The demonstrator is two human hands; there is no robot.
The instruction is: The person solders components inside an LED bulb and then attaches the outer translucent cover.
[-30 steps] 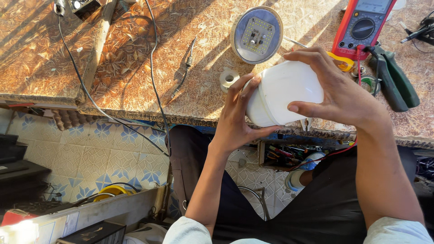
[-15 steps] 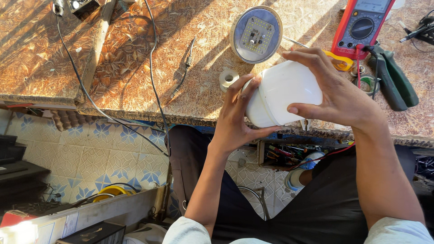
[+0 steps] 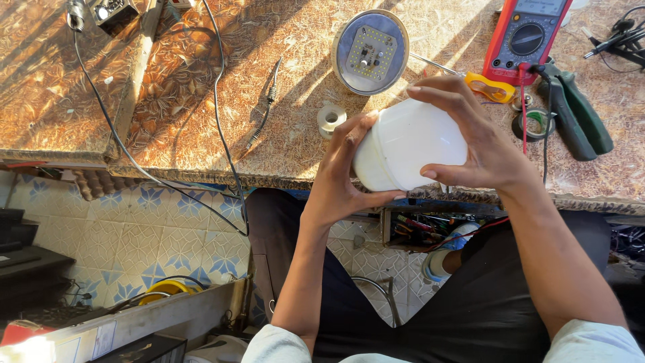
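Both hands gripping a white dome (image 3: 410,144) over the near bench edge, left hand (image 3: 339,178) cupping its rim, right hand (image 3: 480,141) wrapping its top, LED disc (image 3: 370,52) lying beyond, multimeter (image 3: 526,37) and pliers (image 3: 574,111) sitting far right, solder reel (image 3: 330,119) just left

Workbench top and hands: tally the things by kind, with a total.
White lamp dome, held by left hand and right hand: 1
Round LED plate: 1
Red multimeter: 1
Green-handled pliers: 1
Tape rolls, white and dark: 2
Yellow-handled scissors: 1
Total: 7
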